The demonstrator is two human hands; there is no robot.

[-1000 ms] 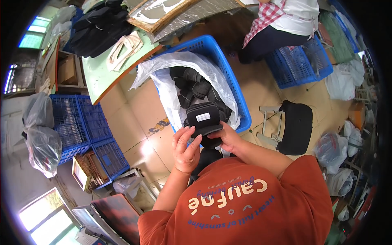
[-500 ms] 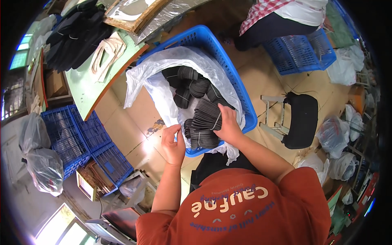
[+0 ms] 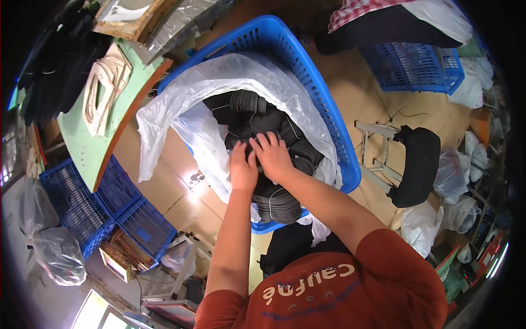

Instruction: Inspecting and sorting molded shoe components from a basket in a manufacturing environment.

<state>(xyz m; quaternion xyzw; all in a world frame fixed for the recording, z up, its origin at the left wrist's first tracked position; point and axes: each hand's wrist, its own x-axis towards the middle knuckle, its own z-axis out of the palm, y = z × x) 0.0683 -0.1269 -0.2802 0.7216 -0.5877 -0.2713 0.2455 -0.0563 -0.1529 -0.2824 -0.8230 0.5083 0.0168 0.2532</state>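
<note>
Both my hands are down in the blue crate (image 3: 329,126), pressing on the dark ribbed pieces (image 3: 257,118) stacked inside its clear plastic liner (image 3: 219,82). My left hand (image 3: 243,167) lies flat on the stack, fingers (image 3: 236,149) together and pointing away from me; my right hand (image 3: 274,156) sits just beside it, touching it, fingers (image 3: 264,140) slightly spread over the top pieces. Whether either hand pinches a piece I cannot tell, since the palms cover what lies under them. The liner is folded out over the crate's rim, which seems meant to keep the pieces off the lattice walls. More ribbed pieces bulge at the near end (image 3: 279,204), close to my body. A green bench (image 3: 82,142) stands to my left with pale cut shapes (image 3: 104,88) on it. A black stool (image 3: 419,164) stands to my right, another person (image 3: 400,22) sits beyond the crate, and more blue crates (image 3: 98,208) lie on the floor.
</note>
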